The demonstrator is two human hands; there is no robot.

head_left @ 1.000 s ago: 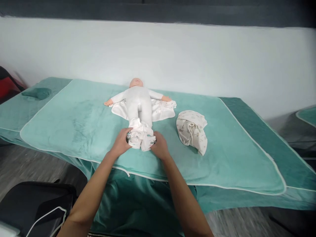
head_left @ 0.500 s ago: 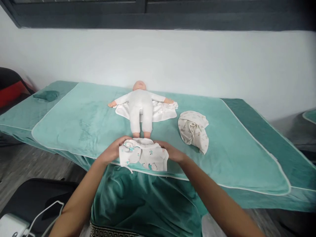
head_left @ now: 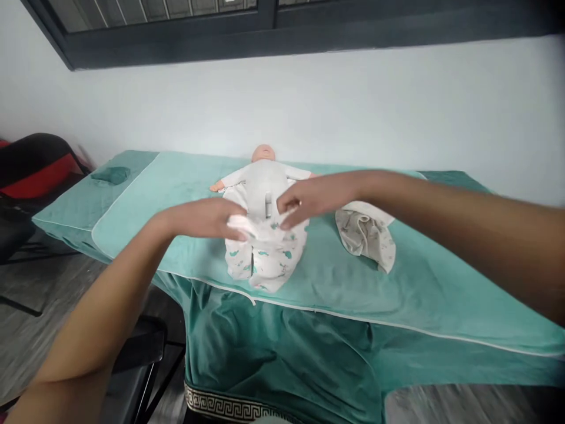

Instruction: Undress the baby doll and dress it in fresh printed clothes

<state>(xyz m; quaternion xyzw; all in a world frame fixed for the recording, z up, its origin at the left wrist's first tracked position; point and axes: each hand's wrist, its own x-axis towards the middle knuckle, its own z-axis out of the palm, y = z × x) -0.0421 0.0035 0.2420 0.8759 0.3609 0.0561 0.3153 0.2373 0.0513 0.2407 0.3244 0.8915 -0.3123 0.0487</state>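
The baby doll [head_left: 258, 176] lies on its back in a white long-sleeved suit, arms spread. White baby pants [head_left: 269, 268] with a green print cover its legs; the feet are hidden. My left hand [head_left: 212, 218] is closed on the left side of the waistband, thumb and fingers pinching the cloth. At the waistband's right side, my right hand [head_left: 304, 200] curls its fingers and thumb at the edge of the cloth; its grip is partly hidden. A white garment lies spread beneath the doll's torso.
A crumpled cream patterned cloth [head_left: 366, 235] lies right of the doll on the green bed cover [head_left: 424, 294]. Behind stands a white wall [head_left: 353, 106] below a dark window frame [head_left: 176, 44]. A black and red chair [head_left: 44, 171] stands at the left.
The pants have gone from a bunch below the doll's feet to lying over its legs. Both hands have moved up and away from me; my right forearm now swings in from the right.
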